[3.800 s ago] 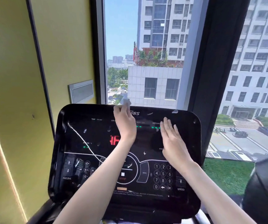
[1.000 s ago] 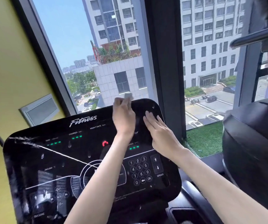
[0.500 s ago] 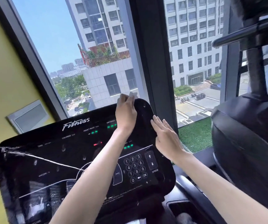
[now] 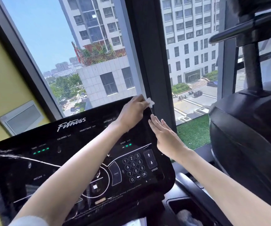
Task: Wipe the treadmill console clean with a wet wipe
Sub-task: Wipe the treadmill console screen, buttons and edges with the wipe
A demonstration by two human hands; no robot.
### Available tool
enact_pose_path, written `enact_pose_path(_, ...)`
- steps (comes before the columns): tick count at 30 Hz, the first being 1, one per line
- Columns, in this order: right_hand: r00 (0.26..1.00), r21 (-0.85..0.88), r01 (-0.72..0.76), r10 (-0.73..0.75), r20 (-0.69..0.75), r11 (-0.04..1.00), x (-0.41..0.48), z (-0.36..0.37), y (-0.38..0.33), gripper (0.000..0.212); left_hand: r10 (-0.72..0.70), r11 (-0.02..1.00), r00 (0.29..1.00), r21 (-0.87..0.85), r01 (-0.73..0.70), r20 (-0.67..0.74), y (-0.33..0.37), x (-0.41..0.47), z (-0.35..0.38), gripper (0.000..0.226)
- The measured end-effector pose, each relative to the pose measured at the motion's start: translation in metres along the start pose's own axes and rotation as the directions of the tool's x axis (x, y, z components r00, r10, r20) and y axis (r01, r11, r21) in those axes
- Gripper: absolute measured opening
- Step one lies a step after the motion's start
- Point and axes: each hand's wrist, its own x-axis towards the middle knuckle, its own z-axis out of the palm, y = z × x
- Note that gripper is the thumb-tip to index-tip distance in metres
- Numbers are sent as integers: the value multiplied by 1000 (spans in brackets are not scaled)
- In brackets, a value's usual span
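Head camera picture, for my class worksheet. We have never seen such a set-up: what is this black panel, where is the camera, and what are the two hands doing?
The camera sits on the person's head, looking forward and down at their own arms. The black panel is a treadmill console with a number keypad, before a window. The left hand pinches a small white wet wipe at the console's top right corner. The right hand, fingers straight, lies against the console's right edge.

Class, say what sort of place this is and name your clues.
Probably an upper-floor gym: the glossy black treadmill console marked Fitness, another bulky black machine beside it, and a tall window overlooking tower blocks and parked cars below.
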Motion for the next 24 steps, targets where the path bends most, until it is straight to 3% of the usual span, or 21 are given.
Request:
enact_pose_path(2,1000,13,-3,3,10,1000,-1,-1,-1,78,-222,974,962,-76,213,-157,-12,9,-8,23)
enact_pose_path(3,1000,15,-3,3,12,1000,-1,-1,-2,79,-263,964,945,-100,247,-194,-12,8,-7,23)
enact_pose_path(4,1000,10,-1,1,12,1000,-2,-1,-2,78,-222,974,959,-80,211,-178,-7,5,-5,25)
enact_pose_path(7,1000,-5,15,-15,-8,1000,-1,-1,-1,77,92,996,995,-17,-92,38,9,-15,4,34)
enact_pose_path(8,1000,-1,16,-16,-10,1000,-1,-1,0,77,99,995,994,-9,-99,55,6,-14,-1,31)
enact_pose_path(10,1000,12,11,-11,-5,1000,-2,-1,-1,79,-97,995,992,-44,94,-80,-11,-1,-10,22)
enact_pose_path(12,1000,19,17,-17,-7,1000,-2,0,-1,80,-261,964,941,-114,241,-216,-15,2,-12,21)
enact_pose_path(13,1000,8,19,-19,-3,1000,-2,1,-1,80,-226,973,952,-86,213,-207,-10,0,-9,23)
enact_pose_path(16,1000,-23,9,-9,6,1000,1,2,1,79,57,997,998,-46,-56,13,10,-16,3,25)
enact_pose_path(18,1000,-49,16,-15,13,999,2,0,-1,78,-22,998,1000,-66,23,17,3,-8,-4,19)
enact_pose_path(21,999,-62,3,-1,42,998,1,-7,-5,79,-288,955,942,-122,270,-173,-7,6,-9,22)
enact_pose_path(22,999,-58,-5,7,42,998,0,-8,-6,79,-274,961,946,-95,261,-174,-2,5,-6,25)
enact_pose_path(24,999,-39,-32,33,20,999,-9,-8,-8,80,-59,998,998,-21,58,-24,16,-6,5,29)
